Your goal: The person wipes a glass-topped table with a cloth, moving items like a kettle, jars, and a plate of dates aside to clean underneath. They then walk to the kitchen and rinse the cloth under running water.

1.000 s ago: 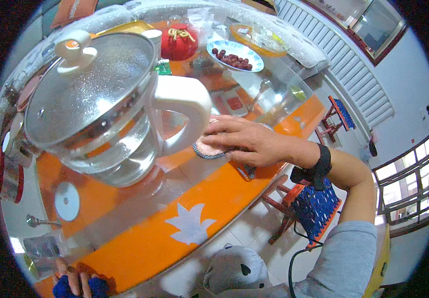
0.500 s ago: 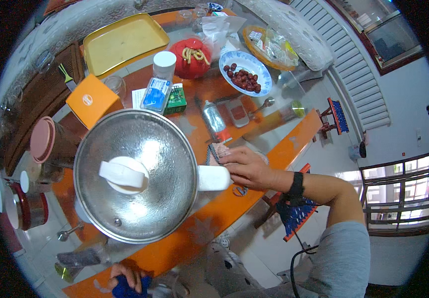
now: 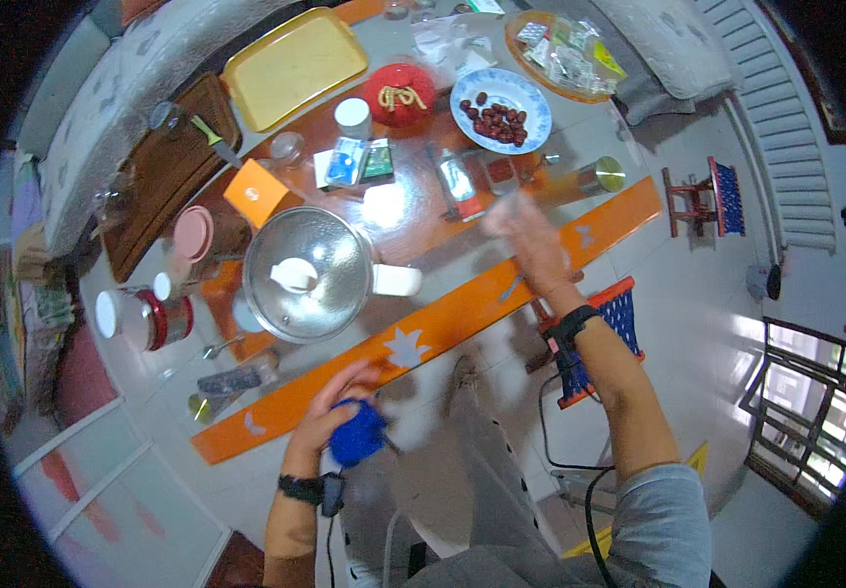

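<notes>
My left hand [image 3: 330, 407] is at the table's near edge, closed around a round, fuzzy blue bundle [image 3: 357, 432] that looks like yarn or cloth. Motion smears my right hand [image 3: 538, 245], which is over the right part of the table. At its fingertips shows a pale pinkish cloth [image 3: 508, 212], blurred too. Between my hands and farther in stands a pot with a glass lid [image 3: 320, 294], its white handle [image 3: 397, 280] pointing right. A tube with a red end [image 3: 458, 184] lies just beyond the cloth.
An orange box [image 3: 259, 193], lidded jars [image 3: 153, 318] and a pink-lidded container [image 3: 195, 233] crowd the left. Farther back are a yellow tray [image 3: 296, 69], a red round thing [image 3: 398, 94] and a plate [image 3: 533, 95] of red dates. A blue-seated stool [image 3: 617, 318] stands beyond the near edge.
My right hand has left the pot's handle side and moved right with the cloth. My left hand has risen to the table edge with the blue bundle. The view has pulled back.
</notes>
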The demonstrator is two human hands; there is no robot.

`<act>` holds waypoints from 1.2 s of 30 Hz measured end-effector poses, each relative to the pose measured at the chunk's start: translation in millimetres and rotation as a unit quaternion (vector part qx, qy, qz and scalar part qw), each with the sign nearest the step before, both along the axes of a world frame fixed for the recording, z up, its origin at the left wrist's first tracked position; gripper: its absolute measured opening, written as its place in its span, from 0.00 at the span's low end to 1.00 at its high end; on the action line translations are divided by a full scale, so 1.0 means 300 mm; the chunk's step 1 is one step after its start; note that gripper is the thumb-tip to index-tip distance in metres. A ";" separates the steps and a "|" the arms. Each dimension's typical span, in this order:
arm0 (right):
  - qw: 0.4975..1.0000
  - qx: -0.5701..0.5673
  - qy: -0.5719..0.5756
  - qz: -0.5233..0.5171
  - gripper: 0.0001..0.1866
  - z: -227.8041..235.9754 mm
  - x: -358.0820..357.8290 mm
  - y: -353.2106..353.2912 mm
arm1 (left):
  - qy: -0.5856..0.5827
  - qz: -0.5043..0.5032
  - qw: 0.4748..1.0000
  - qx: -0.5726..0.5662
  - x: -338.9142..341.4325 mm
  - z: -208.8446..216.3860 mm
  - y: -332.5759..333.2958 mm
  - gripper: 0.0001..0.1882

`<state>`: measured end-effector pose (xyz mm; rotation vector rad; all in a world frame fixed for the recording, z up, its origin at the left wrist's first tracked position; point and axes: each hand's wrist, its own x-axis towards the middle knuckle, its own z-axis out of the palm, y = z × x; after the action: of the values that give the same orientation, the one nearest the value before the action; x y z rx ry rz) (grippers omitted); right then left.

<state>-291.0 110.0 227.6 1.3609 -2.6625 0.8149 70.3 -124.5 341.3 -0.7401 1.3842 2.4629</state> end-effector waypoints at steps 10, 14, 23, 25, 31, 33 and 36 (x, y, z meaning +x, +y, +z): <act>0.983 0.069 0.040 -0.168 0.23 -0.069 -0.036 0.090 | 0.015 0.395 0.902 0.171 -0.466 0.033 0.290 0.31; 0.984 0.065 0.031 -0.166 0.24 -0.056 -0.040 0.088 | -0.023 0.444 0.876 0.185 -0.541 0.005 0.280 0.20; 0.985 0.076 0.021 -0.152 0.25 -0.045 -0.037 0.081 | -0.114 0.424 0.896 0.065 -0.372 0.050 0.287 0.18; 0.985 0.071 0.018 -0.155 0.25 -0.046 -0.035 0.080 | -0.127 0.388 0.911 0.057 -0.269 0.066 0.274 0.19; 0.987 0.030 0.026 -0.154 0.25 -0.023 -0.052 0.046 | -0.240 0.253 0.937 -0.023 -0.013 0.102 0.195 0.18; 0.988 0.022 0.037 -0.147 0.24 -0.020 -0.050 -0.015 | -0.213 0.256 0.943 -0.015 0.036 0.100 0.181 0.18; 0.997 -0.060 0.010 -0.057 0.21 -0.046 -0.018 -0.189 | -0.219 0.261 0.940 -0.002 0.086 0.095 0.162 0.18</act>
<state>-296.4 53.4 213.7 1.1739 -2.6019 0.9257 96.0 -76.0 369.8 -1.7212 1.1224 2.4092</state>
